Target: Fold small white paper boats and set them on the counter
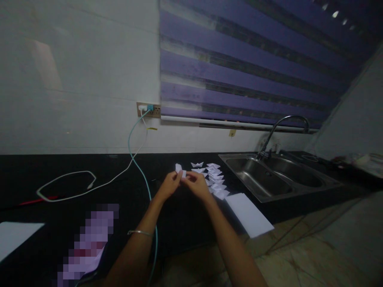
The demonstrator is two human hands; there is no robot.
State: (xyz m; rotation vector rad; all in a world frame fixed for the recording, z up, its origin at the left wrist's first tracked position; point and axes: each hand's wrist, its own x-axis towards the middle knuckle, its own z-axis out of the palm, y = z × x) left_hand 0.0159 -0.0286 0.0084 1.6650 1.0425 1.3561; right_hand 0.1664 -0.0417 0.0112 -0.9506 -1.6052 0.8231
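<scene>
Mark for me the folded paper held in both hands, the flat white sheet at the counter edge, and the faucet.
folded paper (178,167): head view, its white upper corner.
flat white sheet (248,213): head view, its middle.
faucet (289,116): head view, top of the curved spout.

Both forearms reach forward, converging. The left hand (170,184) and right hand (196,184) meet, fingertips pinched together.

Small white folded paper piece (180,170), partly creased, raised above black counter.
</scene>
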